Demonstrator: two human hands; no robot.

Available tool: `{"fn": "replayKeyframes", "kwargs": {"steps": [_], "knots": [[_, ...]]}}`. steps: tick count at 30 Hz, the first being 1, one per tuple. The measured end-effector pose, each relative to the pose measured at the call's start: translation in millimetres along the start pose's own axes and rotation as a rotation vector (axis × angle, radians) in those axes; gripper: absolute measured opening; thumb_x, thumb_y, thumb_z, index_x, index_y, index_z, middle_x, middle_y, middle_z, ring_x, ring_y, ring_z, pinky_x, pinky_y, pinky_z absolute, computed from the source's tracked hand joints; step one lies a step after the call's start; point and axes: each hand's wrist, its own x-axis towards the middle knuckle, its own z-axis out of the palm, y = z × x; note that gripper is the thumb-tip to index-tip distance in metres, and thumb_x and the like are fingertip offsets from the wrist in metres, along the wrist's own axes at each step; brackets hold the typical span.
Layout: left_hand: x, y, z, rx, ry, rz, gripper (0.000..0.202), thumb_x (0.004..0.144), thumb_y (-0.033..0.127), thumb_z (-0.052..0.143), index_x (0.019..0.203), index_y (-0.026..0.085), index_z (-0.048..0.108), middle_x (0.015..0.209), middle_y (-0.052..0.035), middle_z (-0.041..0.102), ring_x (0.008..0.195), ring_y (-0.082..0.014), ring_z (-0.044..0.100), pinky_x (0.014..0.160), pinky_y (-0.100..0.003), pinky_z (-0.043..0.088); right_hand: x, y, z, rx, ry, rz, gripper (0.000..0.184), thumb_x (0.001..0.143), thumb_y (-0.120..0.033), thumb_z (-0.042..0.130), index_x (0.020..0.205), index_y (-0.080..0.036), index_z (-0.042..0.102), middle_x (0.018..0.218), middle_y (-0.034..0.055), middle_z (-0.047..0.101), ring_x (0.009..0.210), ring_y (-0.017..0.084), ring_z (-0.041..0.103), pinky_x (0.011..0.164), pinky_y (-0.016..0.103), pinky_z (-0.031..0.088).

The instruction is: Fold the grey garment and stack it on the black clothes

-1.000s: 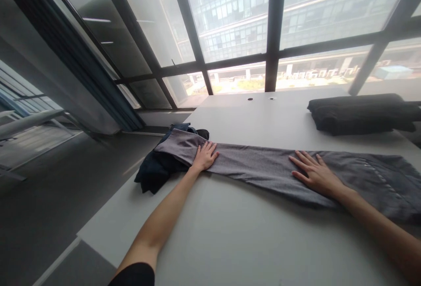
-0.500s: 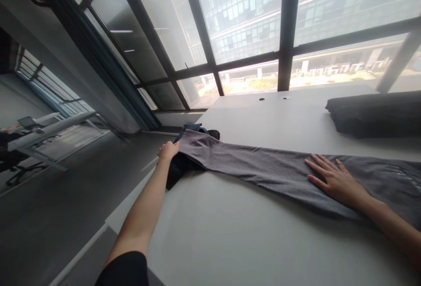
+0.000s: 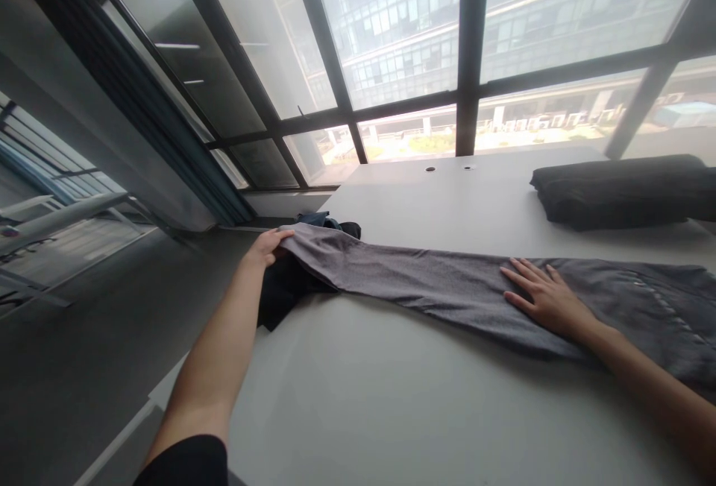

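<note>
A pair of grey trousers (image 3: 425,277) lies stretched sideways over the white table (image 3: 391,382), creased along the leg. At the far left, my left hand (image 3: 267,247) grips the leg end, fingers over the top edge and thumb beneath. My right hand (image 3: 551,300) rests flat on the upper leg, fingers spread. Toward the right edge, a row of light stitches or marks shows on the fabric, and the frame cuts that end off. Under and behind the leg end lies dark cloth (image 3: 283,300), with a dark blue piece (image 3: 313,219) behind it.
A rolled or folded black cloth bundle (image 3: 615,191) sits at the table's back right. Two round cable holes (image 3: 430,169) are near the back edge by the windows (image 3: 403,46). On the left are a long curtain (image 3: 139,98), grey floor (image 3: 106,337) and another desk (image 3: 67,210).
The view has turned a little to the right. My left hand has changed from a closed fist at the hem to fingers laid over its edge. My right hand stays flat on the trousers.
</note>
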Motion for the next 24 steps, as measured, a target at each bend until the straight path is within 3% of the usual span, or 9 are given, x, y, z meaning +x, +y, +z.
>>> {"fn": "replayKeyframes", "kwargs": {"steps": [3, 5, 7, 10, 12, 15, 17, 20, 24], "knots": [[-11, 22, 20.0, -0.024, 0.025, 0.117, 0.041, 0.062, 0.017, 0.087, 0.100, 0.017, 0.069, 0.083, 0.0025, 0.069, 0.065, -0.0107, 0.061, 0.062, -0.021, 0.053, 2, -4, -7, 0.030, -0.026, 0.011, 0.064, 0.099, -0.064, 0.038, 0.152, -0.030, 0.050, 0.166, 0.0082, 0.032, 0.154, 0.033, 0.026, 0.122, 0.067, 0.014], [-25, 40, 39.6, 0.028, 0.034, 0.296, 0.039, 0.062, 0.018, 0.086, 0.098, 0.016, 0.072, 0.085, 0.0017, 0.070, 0.069, -0.0117, 0.062, 0.063, -0.020, 0.052, 8, -11, -15, 0.088, 0.005, 0.040, 0.060, 0.097, -0.060, 0.044, 0.145, -0.026, 0.058, 0.163, 0.0114, 0.038, 0.153, 0.036, 0.027, 0.120, 0.070, 0.013], [-48, 59, 64.3, 0.132, 0.006, 0.514, 0.035, 0.064, 0.022, 0.084, 0.097, 0.014, 0.075, 0.087, -0.0001, 0.072, 0.073, -0.0142, 0.065, 0.065, -0.021, 0.051, 19, -26, -28, 0.237, 0.086, 0.084, 0.053, 0.095, -0.055, 0.050, 0.134, -0.022, 0.067, 0.155, 0.0150, 0.049, 0.148, 0.037, 0.036, 0.121, 0.065, 0.019], [-100, 83, 110.2, 0.311, -0.107, 0.742, 0.032, 0.071, 0.027, 0.079, 0.100, 0.013, 0.077, 0.088, -0.0019, 0.076, 0.081, -0.0188, 0.069, 0.072, -0.024, 0.053, 45, -61, -54, 0.728, 0.111, 0.190, 0.044, 0.093, -0.054, 0.056, 0.114, -0.020, 0.073, 0.132, 0.0151, 0.068, 0.128, 0.033, 0.059, 0.114, 0.050, 0.041], [-145, 88, 145.2, 0.461, -0.201, 0.845, 0.025, 0.076, 0.026, 0.074, 0.097, 0.014, 0.079, 0.085, -0.0032, 0.076, 0.082, -0.0210, 0.071, 0.077, -0.027, 0.054, 63, -87, -72, 1.178, -0.025, 0.342, 0.045, 0.092, -0.058, 0.059, 0.107, -0.018, 0.071, 0.121, 0.0151, 0.071, 0.114, 0.031, 0.067, 0.101, 0.047, 0.053], [-216, 74, 199.2, 0.636, -0.294, 0.914, 0.022, 0.084, 0.021, 0.069, 0.103, 0.019, 0.079, 0.092, -0.0069, 0.079, 0.089, -0.0242, 0.073, 0.081, -0.030, 0.054, 81, -119, -87, 1.746, -0.237, 0.476, 0.052, 0.091, -0.068, 0.057, 0.108, -0.019, 0.064, 0.115, 0.0139, 0.071, 0.100, 0.028, 0.071, 0.086, 0.045, 0.060], [-257, 52, 231.3, 0.787, -0.355, 0.916, 0.023, 0.087, 0.019, 0.066, 0.107, 0.023, 0.078, 0.095, -0.0087, 0.079, 0.090, -0.0260, 0.073, 0.080, -0.033, 0.055, 85, -129, -87, 1.907, -0.294, 0.526, 0.049, 0.093, -0.068, 0.055, 0.103, -0.020, 0.060, 0.098, 0.0096, 0.071, 0.085, 0.024, 0.072, 0.076, 0.042, 0.062], [-299, 11, 266.9, 0.904, -0.512, 0.980, 0.020, 0.092, 0.014, 0.057, 0.100, 0.021, 0.074, 0.097, -0.0108, 0.077, 0.092, -0.0263, 0.073, 0.077, -0.034, 0.056, 84, -130, -73, 1.816, -0.140, 0.687, 0.030, 0.090, -0.049, 0.066, 0.093, -0.021, 0.055, 0.070, -0.0014, 0.059, 0.058, 0.015, 0.060, 0.055, 0.029, 0.055], [-318, -28, 287.5, 0.920, -0.575, 1.077, 0.025, 0.096, 0.008, 0.047, 0.103, 0.017, 0.070, 0.103, -0.0126, 0.074, 0.099, -0.0268, 0.070, 0.075, -0.034, 0.058, 75, -121, -48, 1.648, 0.011, 0.768, 0.025, 0.074, -0.020, 0.074, 0.088, -0.022, 0.053, 0.059, -0.0077, 0.049, 0.048, 0.010, 0.045, 0.041, 0.020, 0.037]]}}
